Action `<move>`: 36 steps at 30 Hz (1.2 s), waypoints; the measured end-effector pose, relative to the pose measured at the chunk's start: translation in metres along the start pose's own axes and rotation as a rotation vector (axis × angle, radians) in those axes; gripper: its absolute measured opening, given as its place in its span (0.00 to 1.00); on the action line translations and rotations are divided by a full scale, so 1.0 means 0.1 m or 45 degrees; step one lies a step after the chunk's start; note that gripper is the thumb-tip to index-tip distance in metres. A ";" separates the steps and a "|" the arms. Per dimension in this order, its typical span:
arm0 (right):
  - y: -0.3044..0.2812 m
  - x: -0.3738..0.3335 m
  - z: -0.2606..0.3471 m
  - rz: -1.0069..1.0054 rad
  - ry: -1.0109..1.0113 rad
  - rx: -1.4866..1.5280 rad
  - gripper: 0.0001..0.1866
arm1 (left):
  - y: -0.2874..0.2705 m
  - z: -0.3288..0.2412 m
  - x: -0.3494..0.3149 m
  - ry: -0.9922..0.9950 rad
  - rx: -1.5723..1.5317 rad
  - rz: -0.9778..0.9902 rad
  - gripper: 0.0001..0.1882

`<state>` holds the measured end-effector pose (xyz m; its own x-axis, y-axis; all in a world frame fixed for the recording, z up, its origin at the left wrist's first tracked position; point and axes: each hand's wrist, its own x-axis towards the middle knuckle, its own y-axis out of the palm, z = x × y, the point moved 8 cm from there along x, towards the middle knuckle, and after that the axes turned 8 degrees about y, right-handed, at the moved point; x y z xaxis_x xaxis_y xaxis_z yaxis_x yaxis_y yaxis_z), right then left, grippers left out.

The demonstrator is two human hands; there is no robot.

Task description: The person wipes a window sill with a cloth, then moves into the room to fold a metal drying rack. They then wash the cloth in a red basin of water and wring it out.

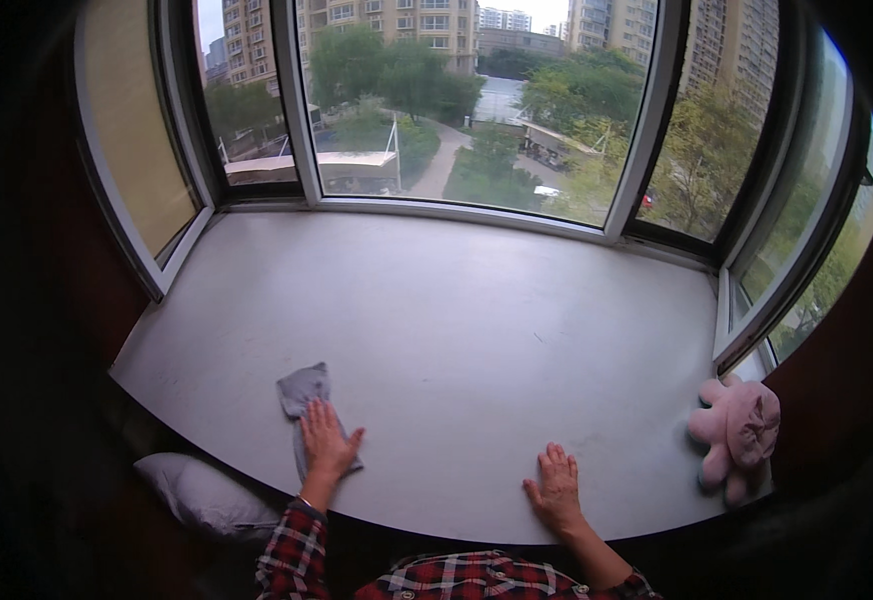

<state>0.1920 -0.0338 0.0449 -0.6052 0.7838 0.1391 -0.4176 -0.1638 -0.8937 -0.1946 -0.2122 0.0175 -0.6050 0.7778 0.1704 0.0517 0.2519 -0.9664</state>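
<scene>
Here, I watch the left hand [327, 445] lie flat, thumb wide, on a cloth [303, 386]. The right hand [557, 490] rests spread on the windowsill [457, 310].

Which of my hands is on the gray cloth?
Your left hand lies on the gray cloth; your right hand rests directly on the white sill.

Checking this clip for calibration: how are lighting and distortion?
Head view: daylit scene, the pale sill bright, the grey pillow below it in dimmer light; fisheye bends the window frame and picture corners go black; left hand and grey cloth read clearly.
</scene>
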 end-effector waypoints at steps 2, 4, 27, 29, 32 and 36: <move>0.01 0.00 0.00 -0.010 -0.009 0.003 0.31 | 0.04 -0.49 -0.12 0.182 -0.027 0.031 0.50; 0.00 0.00 0.01 -0.003 0.004 0.013 0.31 | 0.14 -0.99 -0.28 0.372 -0.024 0.081 0.51; 0.01 -0.03 -0.05 -0.096 -0.098 -0.002 0.28 | 0.07 0.04 0.06 0.062 -0.020 0.111 0.44; 0.05 -0.03 -0.06 -0.100 -0.100 -0.016 0.29 | 0.03 0.35 0.15 -0.068 -0.019 0.089 0.45; 0.00 -0.02 0.00 -0.099 -0.074 -0.017 0.29 | 0.08 0.32 0.20 -0.153 0.030 0.094 0.47; -0.06 -0.01 0.01 -0.121 -0.066 -0.056 0.29 | 0.16 -0.47 0.08 0.128 0.015 0.085 0.50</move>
<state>0.1940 -0.0338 0.0502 -0.5987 0.7626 0.2451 -0.4454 -0.0625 -0.8932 -0.1613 -0.1752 0.0123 -0.5180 0.8464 0.1236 0.0797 0.1916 -0.9782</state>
